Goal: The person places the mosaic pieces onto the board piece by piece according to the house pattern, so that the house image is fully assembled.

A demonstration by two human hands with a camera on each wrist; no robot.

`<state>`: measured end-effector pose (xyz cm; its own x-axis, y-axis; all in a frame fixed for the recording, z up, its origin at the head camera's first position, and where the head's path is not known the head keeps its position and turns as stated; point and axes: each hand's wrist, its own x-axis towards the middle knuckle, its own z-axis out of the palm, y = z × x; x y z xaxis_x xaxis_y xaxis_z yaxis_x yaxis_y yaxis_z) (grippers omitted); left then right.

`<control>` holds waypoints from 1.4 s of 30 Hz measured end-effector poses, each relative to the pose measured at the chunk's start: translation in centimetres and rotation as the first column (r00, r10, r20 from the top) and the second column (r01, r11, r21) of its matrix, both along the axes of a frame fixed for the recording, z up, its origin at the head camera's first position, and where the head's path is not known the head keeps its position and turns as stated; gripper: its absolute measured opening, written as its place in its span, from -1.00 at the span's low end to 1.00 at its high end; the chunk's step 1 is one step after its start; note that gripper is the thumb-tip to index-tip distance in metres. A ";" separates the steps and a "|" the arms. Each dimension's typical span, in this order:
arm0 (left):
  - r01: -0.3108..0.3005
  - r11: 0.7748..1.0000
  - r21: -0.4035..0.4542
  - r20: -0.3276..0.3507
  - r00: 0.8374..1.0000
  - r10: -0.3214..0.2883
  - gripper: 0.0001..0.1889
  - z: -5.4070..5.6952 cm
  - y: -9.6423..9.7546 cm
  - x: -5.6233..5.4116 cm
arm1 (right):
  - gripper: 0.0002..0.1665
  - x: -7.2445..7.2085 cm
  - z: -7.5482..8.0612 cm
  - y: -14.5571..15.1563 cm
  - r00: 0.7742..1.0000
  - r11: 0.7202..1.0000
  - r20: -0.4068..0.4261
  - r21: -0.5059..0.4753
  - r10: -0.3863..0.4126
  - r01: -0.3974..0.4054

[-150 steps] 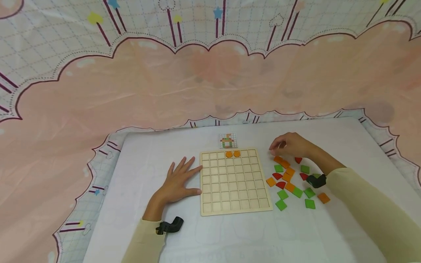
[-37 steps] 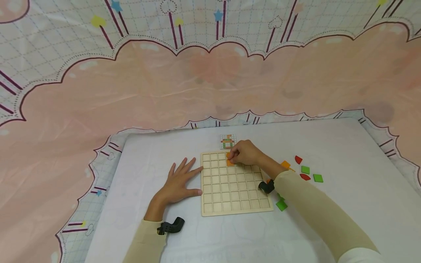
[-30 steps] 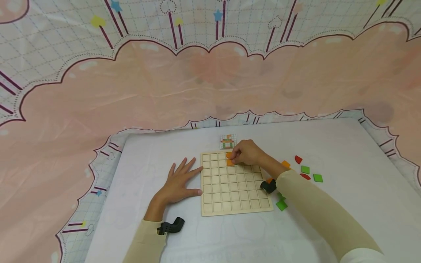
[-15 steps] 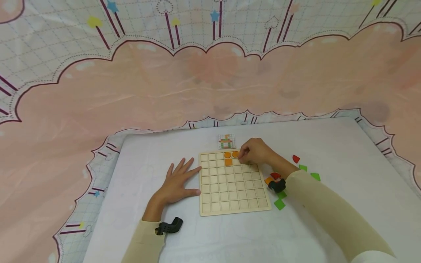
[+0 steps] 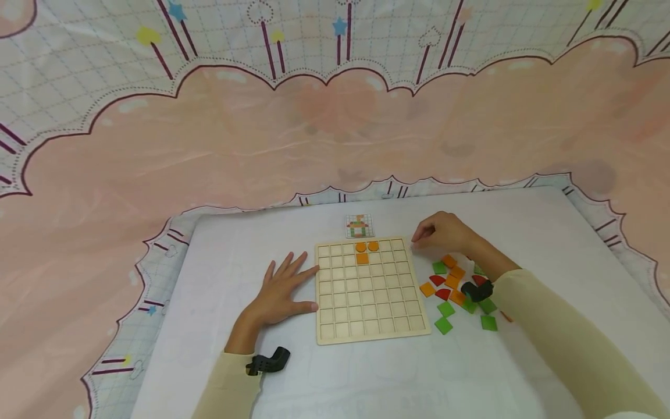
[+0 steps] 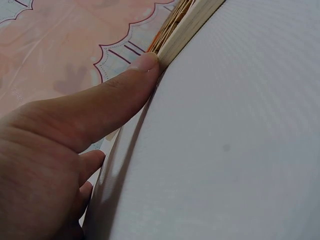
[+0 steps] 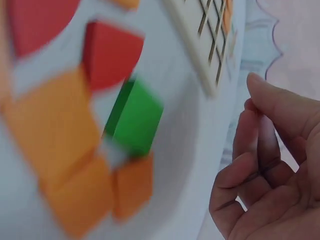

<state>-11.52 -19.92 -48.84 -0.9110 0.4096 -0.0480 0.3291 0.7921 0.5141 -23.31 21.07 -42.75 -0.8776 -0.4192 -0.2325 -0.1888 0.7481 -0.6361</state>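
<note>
Head view shows the left grip (image 5: 274,298) spread against the board (image 5: 369,298) and the right grip (image 5: 445,231) loosely curled, empty, near tiles (image 5: 427,289) probably light, stiff and best pinched by opposite edges.

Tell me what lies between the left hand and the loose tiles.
The wooden grid board lies between the left hand and the loose tiles, as the head view shows.

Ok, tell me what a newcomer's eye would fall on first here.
Probably the red, green and orange pieces scattered on the white table, right of the pale grid board. Next, the three orange tiles in the board's far rows, two round and one square. The spread left hand, its thumb at the board's left edge, also stands out.
</note>
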 end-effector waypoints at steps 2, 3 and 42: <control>0.000 1.000 0.002 0.001 1.000 0.000 -0.10 0.0 0.0 0.0 | -0.86 0.0 0.2 1.2 1.000 1.000 0.005 0.017 -0.004 0.004; 0.000 1.000 0.002 0.003 1.000 0.000 -0.09 0.0 0.1 0.0 | -0.84 0.0 0.2 1.8 1.000 1.000 0.009 0.026 -0.010 0.010; -0.001 1.000 -0.017 -0.002 1.000 0.001 -0.08 -0.3 0.0 -0.1 | -0.84 2.1 -1.8 4.2 0.997 0.987 -0.012 0.142 0.072 -0.070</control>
<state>-11.63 -19.96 -49.13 -0.9114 0.4081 -0.0531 0.3295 0.8009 0.5001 -21.21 25.28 -44.60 -0.8511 -0.4445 -0.2793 -0.2542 0.8145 -0.5215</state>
